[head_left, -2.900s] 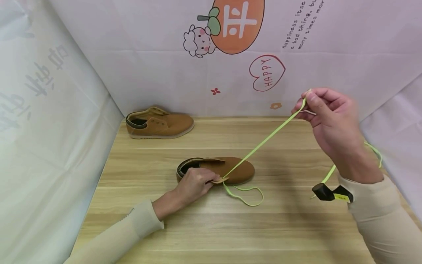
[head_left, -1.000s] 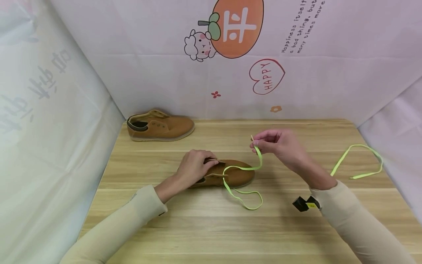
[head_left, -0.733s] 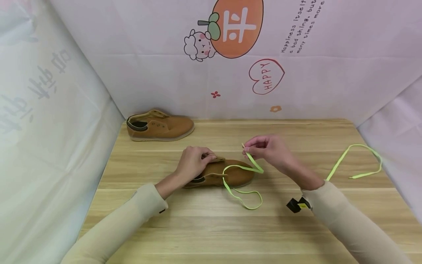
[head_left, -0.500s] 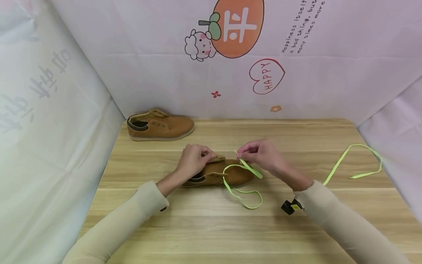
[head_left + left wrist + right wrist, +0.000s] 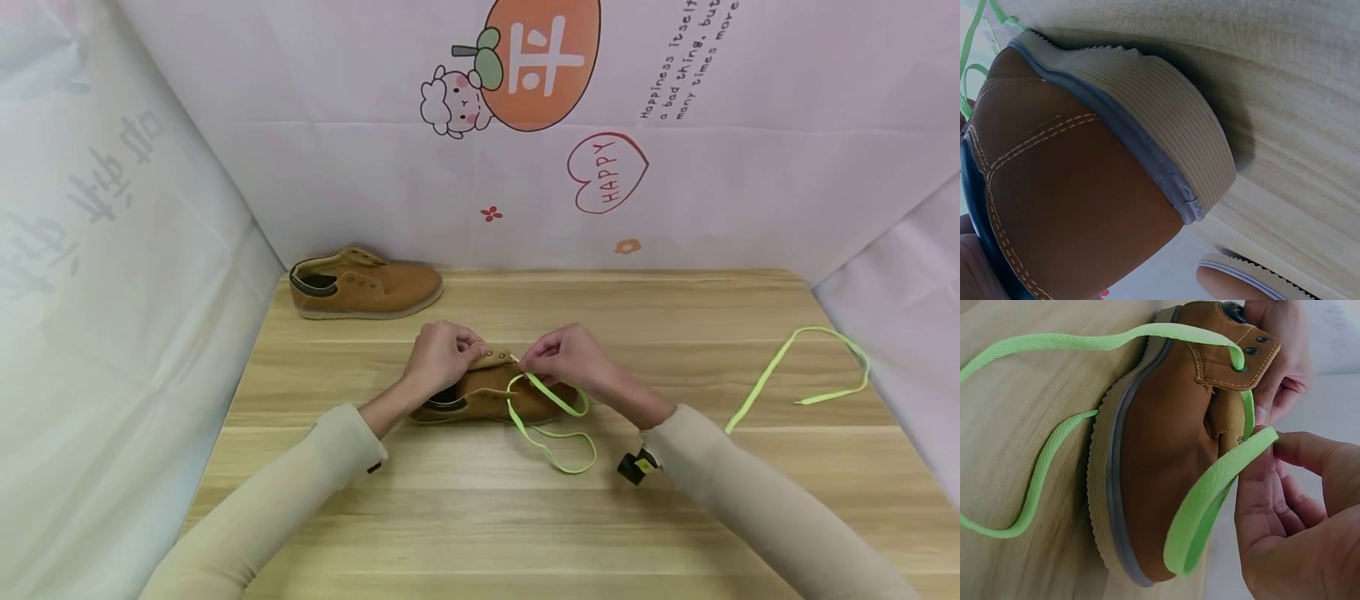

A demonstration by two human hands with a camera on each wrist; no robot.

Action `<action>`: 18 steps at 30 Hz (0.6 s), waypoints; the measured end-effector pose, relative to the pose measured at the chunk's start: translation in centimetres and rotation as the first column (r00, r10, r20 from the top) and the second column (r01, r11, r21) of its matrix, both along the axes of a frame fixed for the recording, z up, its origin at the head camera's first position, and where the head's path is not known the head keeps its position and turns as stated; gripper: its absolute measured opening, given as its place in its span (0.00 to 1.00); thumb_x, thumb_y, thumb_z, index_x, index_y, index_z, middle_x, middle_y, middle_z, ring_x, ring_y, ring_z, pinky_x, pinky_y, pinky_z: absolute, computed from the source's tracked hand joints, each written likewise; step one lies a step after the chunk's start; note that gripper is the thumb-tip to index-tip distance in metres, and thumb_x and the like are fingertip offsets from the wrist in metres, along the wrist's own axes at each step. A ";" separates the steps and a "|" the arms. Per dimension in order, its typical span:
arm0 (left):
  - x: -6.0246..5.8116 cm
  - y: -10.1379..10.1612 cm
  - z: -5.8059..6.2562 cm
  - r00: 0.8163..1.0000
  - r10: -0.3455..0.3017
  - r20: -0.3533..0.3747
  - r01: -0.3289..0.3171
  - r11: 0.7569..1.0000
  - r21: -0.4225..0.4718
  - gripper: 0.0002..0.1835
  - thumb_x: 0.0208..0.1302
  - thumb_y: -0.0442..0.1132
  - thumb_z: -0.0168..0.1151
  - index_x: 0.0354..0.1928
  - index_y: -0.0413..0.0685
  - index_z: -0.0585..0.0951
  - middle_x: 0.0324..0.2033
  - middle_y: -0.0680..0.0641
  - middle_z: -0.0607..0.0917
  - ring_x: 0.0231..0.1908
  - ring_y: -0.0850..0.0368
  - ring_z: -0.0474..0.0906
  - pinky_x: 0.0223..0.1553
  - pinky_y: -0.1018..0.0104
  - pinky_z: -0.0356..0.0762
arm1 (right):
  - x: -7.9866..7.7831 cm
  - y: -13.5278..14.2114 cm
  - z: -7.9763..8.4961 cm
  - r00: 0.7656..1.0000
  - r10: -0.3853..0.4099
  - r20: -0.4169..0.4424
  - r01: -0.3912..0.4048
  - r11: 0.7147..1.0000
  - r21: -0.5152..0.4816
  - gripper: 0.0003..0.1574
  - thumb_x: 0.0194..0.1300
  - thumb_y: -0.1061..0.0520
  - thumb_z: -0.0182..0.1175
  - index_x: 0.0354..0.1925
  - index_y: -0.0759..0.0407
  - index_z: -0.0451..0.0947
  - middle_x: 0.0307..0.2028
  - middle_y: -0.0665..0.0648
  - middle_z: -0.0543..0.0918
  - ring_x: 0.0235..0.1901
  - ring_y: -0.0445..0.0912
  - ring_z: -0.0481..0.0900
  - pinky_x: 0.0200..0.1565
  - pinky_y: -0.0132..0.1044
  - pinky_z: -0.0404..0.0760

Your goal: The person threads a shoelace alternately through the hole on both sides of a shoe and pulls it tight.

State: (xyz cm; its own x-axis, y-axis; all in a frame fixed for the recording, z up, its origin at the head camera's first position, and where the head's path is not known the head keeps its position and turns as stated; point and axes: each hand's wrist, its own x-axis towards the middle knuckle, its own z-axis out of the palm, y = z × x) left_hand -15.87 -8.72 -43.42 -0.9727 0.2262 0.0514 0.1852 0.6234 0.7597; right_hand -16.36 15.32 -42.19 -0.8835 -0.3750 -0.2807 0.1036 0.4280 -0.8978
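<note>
A brown shoe (image 5: 536, 406) lies in the middle of the wooden table, toe to the right. My left hand (image 5: 437, 360) pinches its far eyelet flap (image 5: 492, 357) between thumb and fingers. A bright green shoelace (image 5: 1200, 500) runs through the front hole of the near flap (image 5: 1219, 362), seen in the right wrist view. My right hand (image 5: 572, 362) pinches the lace close to its tip, right at the front of the far flap. The held part bends in a loop over the toe. The left wrist view shows the shoe's heel side (image 5: 1085, 206).
A second brown shoe (image 5: 405, 287) without a lace stands at the back left by the white printed backdrop (image 5: 360, 167). Another stretch of green lace (image 5: 825, 397) lies at the right, partly hidden by my right forearm. White sheets hang on both sides.
My right hand pulled the lace up and right earlier, then came back left and down to the far flap with the tip. My left hand moved from the near flap to the far one.
</note>
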 end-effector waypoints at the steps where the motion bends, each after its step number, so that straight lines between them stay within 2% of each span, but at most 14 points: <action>1: 0.0 0.0 0.0 1.000 0.000 0.002 0.000 1.000 0.003 0.06 0.68 0.40 0.74 0.36 0.46 0.94 0.35 0.48 0.94 0.23 0.62 0.82 0.25 0.70 0.71 | -0.1 -0.1 -0.1 1.000 0.002 0.000 -0.002 1.000 0.008 0.09 0.69 0.64 0.68 0.40 0.72 0.88 0.38 0.65 0.92 0.30 0.48 0.90 0.35 0.38 0.89; 3: 0.0 0.0 0.0 1.000 0.001 0.001 -0.001 1.000 0.003 0.05 0.68 0.39 0.74 0.35 0.46 0.94 0.35 0.48 0.94 0.23 0.60 0.83 0.25 0.69 0.72 | -0.2 -0.4 -0.2 1.000 0.006 -0.002 -0.006 1.000 0.031 0.09 0.68 0.63 0.69 0.39 0.71 0.89 0.35 0.63 0.92 0.28 0.46 0.88 0.34 0.38 0.89; 5: 0.0 0.1 0.0 1.000 0.006 -0.005 -0.006 1.000 -0.006 0.05 0.68 0.39 0.74 0.35 0.46 0.94 0.34 0.48 0.93 0.25 0.57 0.87 0.27 0.66 0.78 | -0.3 -0.6 -0.4 1.000 -0.001 0.004 0.001 0.999 0.049 0.08 0.68 0.63 0.70 0.37 0.70 0.89 0.31 0.60 0.92 0.26 0.43 0.86 0.32 0.36 0.88; 9: 0.0 0.2 0.0 1.000 0.020 -0.010 -0.020 1.000 -0.022 0.04 0.67 0.38 0.75 0.36 0.46 0.94 0.33 0.49 0.93 0.36 0.53 0.92 0.40 0.58 0.87 | -0.3 -1.1 -0.7 0.999 -0.020 0.031 0.018 0.998 0.063 0.07 0.67 0.63 0.71 0.35 0.69 0.89 0.27 0.55 0.90 0.23 0.40 0.84 0.30 0.35 0.87; 18: 0.0 0.1 0.0 1.000 0.028 0.014 -0.028 0.999 -0.024 0.04 0.67 0.38 0.75 0.36 0.47 0.94 0.32 0.50 0.93 0.35 0.55 0.91 0.41 0.57 0.86 | -0.5 -2.0 -1.1 0.996 -0.045 0.073 0.041 0.997 0.059 0.07 0.67 0.63 0.70 0.34 0.68 0.90 0.28 0.56 0.90 0.23 0.41 0.84 0.29 0.33 0.87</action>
